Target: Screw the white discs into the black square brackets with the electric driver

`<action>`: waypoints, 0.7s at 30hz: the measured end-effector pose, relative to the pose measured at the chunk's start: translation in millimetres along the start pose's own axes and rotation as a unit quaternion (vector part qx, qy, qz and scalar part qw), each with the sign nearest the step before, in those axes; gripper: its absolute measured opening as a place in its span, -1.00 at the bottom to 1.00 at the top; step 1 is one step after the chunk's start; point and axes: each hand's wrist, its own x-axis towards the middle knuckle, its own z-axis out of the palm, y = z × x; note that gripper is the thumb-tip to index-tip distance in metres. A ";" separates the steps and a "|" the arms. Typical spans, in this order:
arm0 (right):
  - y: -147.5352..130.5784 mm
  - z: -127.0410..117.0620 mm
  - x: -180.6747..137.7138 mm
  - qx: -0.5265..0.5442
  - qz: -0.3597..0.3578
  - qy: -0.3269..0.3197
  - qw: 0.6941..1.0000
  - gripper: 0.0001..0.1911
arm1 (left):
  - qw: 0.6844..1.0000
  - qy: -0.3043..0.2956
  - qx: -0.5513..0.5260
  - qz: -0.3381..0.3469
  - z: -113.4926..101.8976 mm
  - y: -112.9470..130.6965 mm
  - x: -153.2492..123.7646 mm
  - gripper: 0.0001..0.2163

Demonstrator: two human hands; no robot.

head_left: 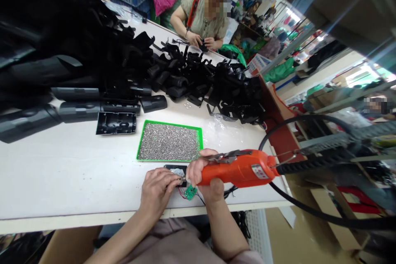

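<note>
My right hand is wrapped around an orange electric screwdriver, which lies almost level with its tip pointing left. My left hand pinches close to the screwdriver's bit; what its fingertips hold is too small to make out. Just under both hands a black casing with a pale patch inside lies on the table, partly hidden. A small green circuit board with thin red and black wires rests at its near side. Beyond the hands stands a green tray full of small metal screws.
Dark grey housing shells lie to the left, and a big heap of black parts covers the back. Clear plastic film is at the right. A black cable loops past the table edge. A co-worker sits opposite.
</note>
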 end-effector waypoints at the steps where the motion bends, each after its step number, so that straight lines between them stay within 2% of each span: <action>1: 0.2 -0.1 -0.3 -0.004 0.002 -0.002 1.000 -0.57 | 1.000 0.006 0.007 0.006 -0.2 0.1 -0.3 -0.89; 6: -3.4 -0.8 0.2 -0.016 -0.003 -0.002 1.000 -0.58 | 1.000 -0.004 0.000 0.015 -1.6 -2.1 -2.6 -0.85; 11: -5.3 -12.2 -1.8 -0.017 -0.035 0.030 0.999 -0.56 | 0.999 0.002 0.019 -0.031 -2.4 -14.7 -2.9 -0.85; 16: 16.9 -29.7 -15.0 -0.042 0.003 0.020 0.999 -0.54 | 0.999 0.004 0.032 0.023 6.5 -21.6 -2.8 -0.86; 21: 41.1 -43.3 -24.8 -0.101 0.059 0.014 0.993 -0.53 | 0.999 -0.011 0.045 0.004 12.4 -18.8 -5.3 -0.84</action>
